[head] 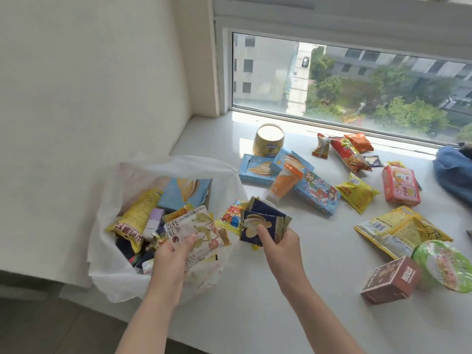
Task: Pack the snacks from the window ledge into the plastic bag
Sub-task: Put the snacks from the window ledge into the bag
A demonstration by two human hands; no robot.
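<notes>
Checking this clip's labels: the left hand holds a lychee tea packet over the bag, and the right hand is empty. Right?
Not quite. The head view shows the right hand gripping dark blue packets, not empty. The left hand does hold the tea packet over the bag.

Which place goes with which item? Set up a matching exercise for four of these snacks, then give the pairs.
Items:
1. white lychee black tea packet
2. dark blue foil packets
3. brown cardboard box
4. round yellow tin

Places:
A. standing on the ledge nearest the window
B. held in the left hand over the white plastic bag
C. on the ledge beside the green-lidded bowl
D. held in the right hand

Pairs: 1-B, 2-D, 3-C, 4-A
</notes>
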